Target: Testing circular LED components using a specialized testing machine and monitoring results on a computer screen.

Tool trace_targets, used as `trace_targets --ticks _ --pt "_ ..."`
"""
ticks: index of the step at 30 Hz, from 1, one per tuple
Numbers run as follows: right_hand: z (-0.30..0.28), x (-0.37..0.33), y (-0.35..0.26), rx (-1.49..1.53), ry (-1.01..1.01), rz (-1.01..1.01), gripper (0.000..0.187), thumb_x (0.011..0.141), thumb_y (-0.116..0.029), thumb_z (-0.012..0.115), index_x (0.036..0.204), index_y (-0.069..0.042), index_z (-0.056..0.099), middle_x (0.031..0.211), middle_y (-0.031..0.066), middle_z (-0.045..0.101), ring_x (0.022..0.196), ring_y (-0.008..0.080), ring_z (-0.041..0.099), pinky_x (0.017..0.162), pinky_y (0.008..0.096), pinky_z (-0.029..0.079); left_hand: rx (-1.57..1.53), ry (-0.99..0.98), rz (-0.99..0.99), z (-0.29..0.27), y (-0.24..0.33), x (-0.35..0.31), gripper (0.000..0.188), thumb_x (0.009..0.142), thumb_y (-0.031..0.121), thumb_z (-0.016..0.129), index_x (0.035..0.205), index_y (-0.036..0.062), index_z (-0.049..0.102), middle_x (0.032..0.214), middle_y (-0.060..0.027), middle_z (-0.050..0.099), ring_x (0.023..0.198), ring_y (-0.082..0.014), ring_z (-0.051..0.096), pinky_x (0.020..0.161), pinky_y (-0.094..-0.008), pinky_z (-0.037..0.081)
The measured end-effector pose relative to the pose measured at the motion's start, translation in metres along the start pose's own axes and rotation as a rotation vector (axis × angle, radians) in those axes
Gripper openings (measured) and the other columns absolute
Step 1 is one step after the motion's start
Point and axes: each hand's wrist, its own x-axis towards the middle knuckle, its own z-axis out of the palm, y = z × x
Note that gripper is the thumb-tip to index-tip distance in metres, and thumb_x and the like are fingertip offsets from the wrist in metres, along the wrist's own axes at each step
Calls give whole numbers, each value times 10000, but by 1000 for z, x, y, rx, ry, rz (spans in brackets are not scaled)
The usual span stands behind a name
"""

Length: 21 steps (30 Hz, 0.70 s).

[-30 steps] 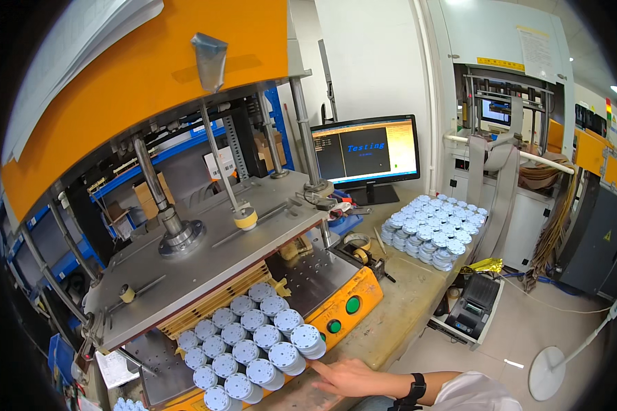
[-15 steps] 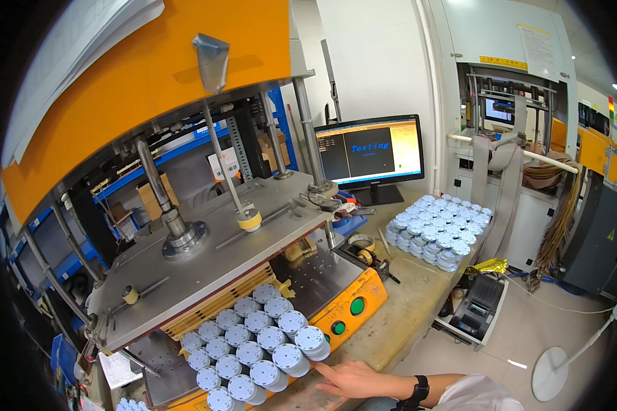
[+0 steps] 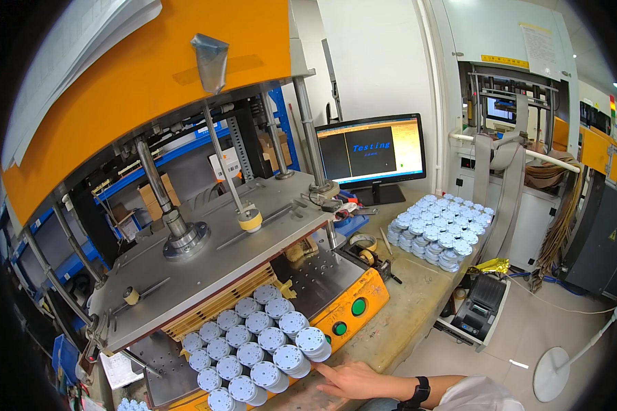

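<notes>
My right hand comes in from the lower right with a black band on the wrist. Its index finger is stretched out and the other fingers are loosely bent, with nothing visible in them. The fingertip lies at the front edge of the orange machine base, just beside the nearest stacks of round white discs; whether it touches anything cannot be made out. These discs stand in several rows before the yellow slatted part under the metal press plate. Two green buttons sit on the orange base. My left hand is out of view.
More stacked white discs stand on the worn bench at the right, near a lit monitor. Tape rolls lie beside the press. A black device sits in a drawer below the bench. Steel columns rise around the plate.
My right hand keeps its place and pose, and the disc stacks have not moved. Small lines at the left of the monitor's screen have disappeared.
</notes>
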Motion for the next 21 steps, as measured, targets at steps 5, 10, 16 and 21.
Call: trace_targets --ticks 5,10,16,21 --pt "-34 3 -1 98 -144 -25 610 972 -411 484 1431 -44 320 765 204 653 685 381 645 589 462 513 -6 -47 -41 -3 2 0 298 871 252 638 692 53 505 673 -145 489 668 -333 474 616 -449 375" --pt "-119 21 -23 503 -442 -756 302 973 -303 528 1008 -9 583 881 155 611 821 335 599 678 416 472 16 -29 16 -1 -3 -2 287 874 261 631 708 56 517 679 -157 500 671 -349 487 618 -458 381" --pt "-197 47 -70 460 -106 -1112 231 960 -237 598 839 -40 608 737 114 570 686 330 570 602 391 458 23 -6 2 -3 1 -1 304 876 251 630 694 49 496 669 -165 482 664 -359 474 617 -461 378" --pt "-200 62 -61 472 -36 -1169 223 940 -202 627 809 -28 579 770 114 574 715 319 576 619 387 465 -16 -5 65 0 3 2 307 880 202 627 679 31 471 668 -169 468 656 -354 462 611 -453 370"
